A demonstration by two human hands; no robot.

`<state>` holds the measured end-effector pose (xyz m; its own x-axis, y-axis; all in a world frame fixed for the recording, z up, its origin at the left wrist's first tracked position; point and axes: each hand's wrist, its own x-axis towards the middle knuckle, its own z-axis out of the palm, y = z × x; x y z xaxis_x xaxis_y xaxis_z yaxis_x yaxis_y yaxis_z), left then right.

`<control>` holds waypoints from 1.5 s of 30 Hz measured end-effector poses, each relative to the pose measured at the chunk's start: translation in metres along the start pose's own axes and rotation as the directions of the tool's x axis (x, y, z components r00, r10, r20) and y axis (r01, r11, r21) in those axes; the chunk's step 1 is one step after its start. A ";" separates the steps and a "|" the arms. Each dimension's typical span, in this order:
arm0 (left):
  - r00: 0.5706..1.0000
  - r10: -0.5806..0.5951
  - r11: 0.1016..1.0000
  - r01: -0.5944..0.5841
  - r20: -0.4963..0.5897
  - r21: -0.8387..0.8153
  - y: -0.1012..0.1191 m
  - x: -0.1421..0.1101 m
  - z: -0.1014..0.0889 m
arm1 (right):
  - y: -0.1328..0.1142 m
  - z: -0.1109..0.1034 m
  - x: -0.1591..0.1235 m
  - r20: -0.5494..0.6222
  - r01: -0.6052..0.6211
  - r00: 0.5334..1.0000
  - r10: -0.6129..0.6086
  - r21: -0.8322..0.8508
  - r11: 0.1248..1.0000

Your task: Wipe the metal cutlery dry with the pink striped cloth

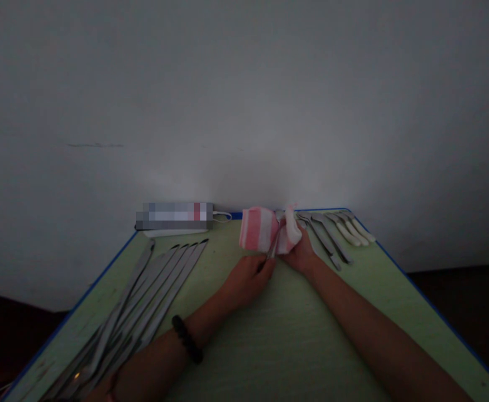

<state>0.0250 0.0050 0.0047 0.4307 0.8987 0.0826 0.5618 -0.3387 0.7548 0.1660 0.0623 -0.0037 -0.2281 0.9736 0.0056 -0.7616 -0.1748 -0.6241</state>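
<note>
My left hand (250, 279), with a dark bead bracelet (187, 339) on its wrist, is closed around the handle of a metal spoon (276, 234). The spoon points away from me, its head up near the table's far edge. My right hand (301, 254) grips a pink-and-white striped cloth (258, 229). Part of the cloth lies behind the spoon and part bunches up to its right, by my fingers. Some right-hand fingers are hidden by the cloth.
Long flat metal utensils (173, 285) lie fanned out at the left. At the far right are metal cutlery (330, 237) and several white-handled pieces (359, 229). A blurred-out box (175, 216) with a white cable stands by the wall. The green table (311, 346) has blue edging.
</note>
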 end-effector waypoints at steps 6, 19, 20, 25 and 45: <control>1.000 -0.022 0.999 0.022 -0.014 -0.028 0.001 -0.001 0.001 | 0.000 -0.002 0.002 0.015 -0.076 0.997 0.075 0.136 0.988; 0.988 -0.124 0.983 0.110 -0.091 -0.144 0.000 0.000 -0.001 | -0.002 0.004 0.000 -0.039 -0.047 0.998 0.051 0.108 0.993; 0.987 -0.133 0.981 0.117 -0.095 -0.154 0.000 0.000 -0.001 | -0.002 0.004 0.000 -0.043 -0.049 0.998 0.054 0.115 0.992; 0.974 -0.181 0.968 0.151 -0.136 -0.203 0.004 -0.001 -0.004 | -0.004 0.005 0.001 -0.071 -0.016 0.997 0.027 0.158 0.987; 0.989 -0.125 0.987 0.115 -0.081 -0.113 0.002 0.000 -0.005 | -0.002 0.001 0.003 -0.009 -0.024 1.000 0.025 0.104 0.994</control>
<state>0.0226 0.0053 0.0097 0.2989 0.9534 0.0402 0.5240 -0.1992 0.8281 0.1665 0.0654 -0.0020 -0.2413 0.9703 -0.0171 -0.8150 -0.2122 -0.5393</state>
